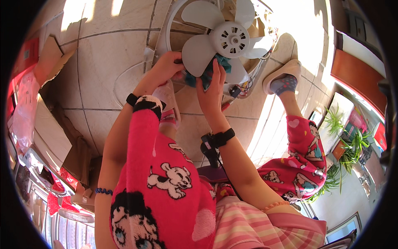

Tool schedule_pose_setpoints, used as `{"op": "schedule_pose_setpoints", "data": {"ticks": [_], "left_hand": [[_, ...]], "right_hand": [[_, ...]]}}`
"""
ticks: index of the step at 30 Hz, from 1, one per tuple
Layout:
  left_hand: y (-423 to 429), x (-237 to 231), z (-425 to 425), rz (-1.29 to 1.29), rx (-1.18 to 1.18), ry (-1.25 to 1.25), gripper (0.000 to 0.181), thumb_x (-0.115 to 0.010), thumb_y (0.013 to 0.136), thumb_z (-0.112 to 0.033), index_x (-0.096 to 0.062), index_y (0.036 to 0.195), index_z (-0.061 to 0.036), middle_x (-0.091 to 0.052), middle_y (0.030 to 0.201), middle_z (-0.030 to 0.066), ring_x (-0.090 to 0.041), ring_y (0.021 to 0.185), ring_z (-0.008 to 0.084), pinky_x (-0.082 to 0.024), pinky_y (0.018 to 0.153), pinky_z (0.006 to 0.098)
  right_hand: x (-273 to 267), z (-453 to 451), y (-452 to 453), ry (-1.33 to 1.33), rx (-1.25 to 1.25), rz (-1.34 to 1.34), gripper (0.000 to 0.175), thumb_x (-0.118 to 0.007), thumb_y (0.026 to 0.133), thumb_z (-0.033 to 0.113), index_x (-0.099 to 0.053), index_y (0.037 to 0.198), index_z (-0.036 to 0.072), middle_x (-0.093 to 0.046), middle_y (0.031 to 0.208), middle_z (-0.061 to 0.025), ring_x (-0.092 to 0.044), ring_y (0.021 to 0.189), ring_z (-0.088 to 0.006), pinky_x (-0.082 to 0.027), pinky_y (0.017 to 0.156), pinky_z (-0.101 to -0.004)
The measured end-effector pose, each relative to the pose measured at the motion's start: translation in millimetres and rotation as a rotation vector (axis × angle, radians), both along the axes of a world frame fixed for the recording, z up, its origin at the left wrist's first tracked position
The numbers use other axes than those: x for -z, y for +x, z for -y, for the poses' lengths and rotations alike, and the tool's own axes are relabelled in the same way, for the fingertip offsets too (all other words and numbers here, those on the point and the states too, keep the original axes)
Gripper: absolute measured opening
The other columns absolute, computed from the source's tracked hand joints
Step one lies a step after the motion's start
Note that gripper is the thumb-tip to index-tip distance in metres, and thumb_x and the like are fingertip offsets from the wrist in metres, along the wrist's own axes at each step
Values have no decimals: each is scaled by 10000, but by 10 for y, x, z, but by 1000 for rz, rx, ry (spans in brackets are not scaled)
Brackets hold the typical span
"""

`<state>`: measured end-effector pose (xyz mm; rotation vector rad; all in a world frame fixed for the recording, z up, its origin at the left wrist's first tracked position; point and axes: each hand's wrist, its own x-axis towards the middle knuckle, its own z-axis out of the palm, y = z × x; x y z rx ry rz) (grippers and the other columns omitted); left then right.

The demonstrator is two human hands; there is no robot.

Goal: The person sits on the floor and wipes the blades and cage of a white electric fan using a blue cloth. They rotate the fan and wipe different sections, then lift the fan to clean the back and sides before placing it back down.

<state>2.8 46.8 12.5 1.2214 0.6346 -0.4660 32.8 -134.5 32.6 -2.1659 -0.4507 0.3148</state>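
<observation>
A partly opened electric fan lies on the tiled floor before me, its pale grey blades around a slotted round hub (232,39). My left hand (169,67) holds the left edge of the lower-left fan blade (199,53); some of its fingertips are hidden at the blade. My right hand (212,88) grips a teal cloth (206,77), bunched under and beside the same blade. More of the cloth shows up by the hub. A small black box (235,91) with thin wires sits at the housing's lower right corner.
A red-handled tool (227,105) lies just right of my right wrist. My slippered foot (284,76) rests right of the fan. Cardboard boxes (51,130) stand at left. Potted green plants (354,143) are at right. Bright sunlight washes out part of the floor.
</observation>
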Motion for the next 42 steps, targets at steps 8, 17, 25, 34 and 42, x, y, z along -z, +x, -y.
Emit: {"op": "schedule_pose_setpoints", "data": {"ticks": [8, 17, 25, 34, 42], "left_hand": [[34, 20, 41, 83, 36, 206, 155, -571, 838, -36, -652, 954, 27, -576, 630, 34, -511, 436, 104, -391, 402, 262], [87, 216, 89, 255, -57, 114, 190, -537, 854, 26, -630, 1018, 5, -622, 736, 30, -558, 544, 91, -422, 460, 233], [195, 269, 67, 73, -69, 274, 199, -563, 852, 23, -628, 1040, 12, -657, 762, 59, -591, 543, 118, -462, 459, 246], [179, 194, 1, 94, -206, 33, 258, -507, 925, -10, -559, 1178, -18, -639, 1006, 47, -616, 863, 113, -495, 699, 238], [208, 370, -77, 164, 130, 75, 351, -495, 944, -71, -518, 1291, -21, -599, 1133, 30, -553, 1009, 109, -456, 848, 246]], "right_hand": [[136, 116, 26, -301, -172, -10, 559, -670, 780, 133, -455, 1287, 35, -555, 1188, -211, -510, 1096, -424, -433, 910, -487], [534, -64, 0, -74, 248, -42, 266, -585, 853, 141, -561, 1106, 63, -621, 987, -185, -544, 986, -421, -403, 858, -502], [680, -331, 67, -278, 383, -69, 210, -582, 861, 188, -597, 1031, 66, -610, 1037, -176, -528, 1053, -382, -350, 902, -500], [742, -349, 184, -125, 442, 106, 365, -654, 777, 226, -620, 1091, 45, -617, 1124, -164, -513, 1130, -370, -332, 962, -492], [676, -350, 296, -129, 468, 130, 352, -656, 780, 256, -637, 1074, 62, -626, 1126, -142, -525, 1123, -369, -377, 936, -481]]}}
